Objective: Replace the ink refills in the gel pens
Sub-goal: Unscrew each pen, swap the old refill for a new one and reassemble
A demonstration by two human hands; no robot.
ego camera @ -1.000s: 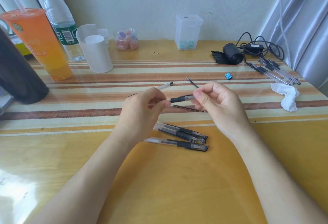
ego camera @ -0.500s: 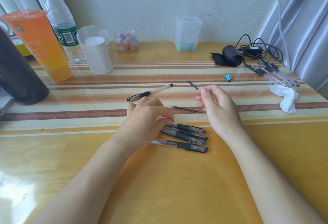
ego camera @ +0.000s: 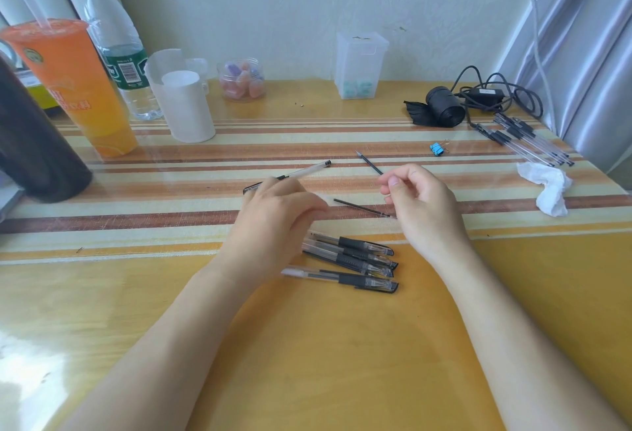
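**Gel-pen refill bench: contents and hands**

- Four clear-barrelled gel pens with black grips (ego camera: 355, 261): side by side on the glossy yellow wooden bench (ego camera: 307, 345), centre of frame.
- Fifth clear-barrelled gel pen (ego camera: 304, 171): lying alone higher up, its lower end hidden behind the left hand (ego camera: 273, 225).
- Thin dark ink refill (ego camera: 362, 208): flat on the bench between the two hands.
- Second thin dark refill (ego camera: 369, 163): just above the right hand (ego camera: 427, 208).
- Left hand: back to camera, over the four pens' left ends. Its fingers are mostly hidden and blurred, so a grip cannot be told.
- Right hand: fingers curled, thumb by forefinger. Whether they pinch anything cannot be told.
- Upper right: bundle of clear pens (ego camera: 526, 143), small blue binder clip (ego camera: 436, 149), crumpled white tissue (ego camera: 547, 188).
- Upper left: tall orange drink cup (ego camera: 78, 95).
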